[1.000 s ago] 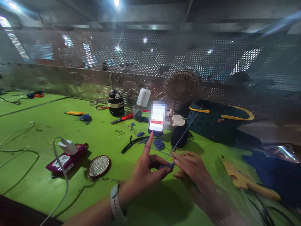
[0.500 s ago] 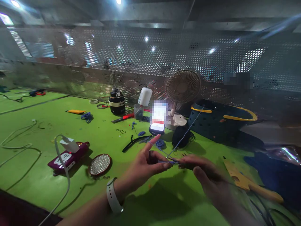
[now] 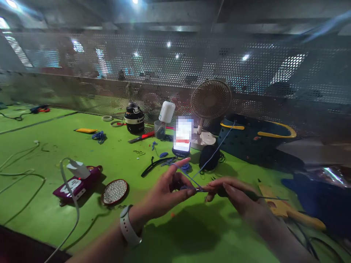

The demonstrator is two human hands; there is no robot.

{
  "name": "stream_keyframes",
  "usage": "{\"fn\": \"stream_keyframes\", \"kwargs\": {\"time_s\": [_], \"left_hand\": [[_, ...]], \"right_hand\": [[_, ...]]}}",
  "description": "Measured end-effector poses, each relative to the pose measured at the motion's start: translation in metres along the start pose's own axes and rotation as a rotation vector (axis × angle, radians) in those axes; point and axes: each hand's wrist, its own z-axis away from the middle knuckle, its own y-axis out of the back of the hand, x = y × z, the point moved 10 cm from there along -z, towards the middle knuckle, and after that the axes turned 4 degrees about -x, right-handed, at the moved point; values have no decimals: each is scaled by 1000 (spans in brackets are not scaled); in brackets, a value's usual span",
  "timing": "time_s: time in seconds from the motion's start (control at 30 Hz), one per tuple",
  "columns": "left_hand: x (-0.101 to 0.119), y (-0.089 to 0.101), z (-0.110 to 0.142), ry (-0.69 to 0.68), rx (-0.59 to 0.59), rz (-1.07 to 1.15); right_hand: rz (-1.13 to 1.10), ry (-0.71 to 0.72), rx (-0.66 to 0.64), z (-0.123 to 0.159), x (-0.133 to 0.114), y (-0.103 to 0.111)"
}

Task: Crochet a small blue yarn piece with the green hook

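My left hand (image 3: 167, 191), with a white band at its wrist, pinches a small piece of blue crochet work (image 3: 189, 187) between thumb and fingers. Its index finger points up with the blue yarn (image 3: 216, 150) over it; the strand rises to the dark basket at the right. My right hand (image 3: 238, 193) is closed round a crochet hook (image 3: 270, 198), whose thin shaft shows behind the hand. The hook's tip meets the work at my left fingertips. Just beyond the hands are a dark yarn ball (image 3: 209, 159) and a lit phone (image 3: 182, 137) on a stand.
A fan (image 3: 210, 100) and a dark basket (image 3: 246, 142) with yellow handles stand behind. Left lie a purple power strip (image 3: 79, 184) with a white cable and a round studded mirror or case (image 3: 115, 191). A yellow-handled tool (image 3: 290, 210) lies beyond my right hand.
My right hand has turned, and the hook's shaft now shows behind it. The yarn lies more steeply from my left index finger to the work. The view has shifted slightly.
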Motion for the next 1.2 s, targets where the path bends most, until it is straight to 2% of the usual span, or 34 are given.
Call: {"fn": "stream_keyframes", "kwargs": {"time_s": [0.2, 0.4, 0.53, 0.67, 0.73, 0.83, 0.9, 1.03, 1.2], "left_hand": [[6, -1, 1, -21, 6, -96], [12, -2, 2, -70, 25, -259], [16, -4, 3, -87, 35, -360], [17, -2, 4, -75, 77, -368], [14, 1, 4, -57, 105, -310], [3, 4, 3, -24, 142, -87], [-9, 4, 2, 13, 161, 120], [-28, 0, 2, 96, 155, 401], [-34, -9, 0, 148, 28, 545]], "right_hand": [[75, -31, -29, -1, -1, -3], [200, -67, 22, 0, -8, -3], [323, -17, -20, 1, -14, -8], [584, 107, -24, 4, -16, -14], [750, 259, -42, 7, -20, -24], [948, 578, -108, 19, -33, -50], [1065, 661, -55, 24, -39, -56], [1162, 731, 11, 34, -50, -62], [1050, 735, -6, 37, -51, -55]]}}
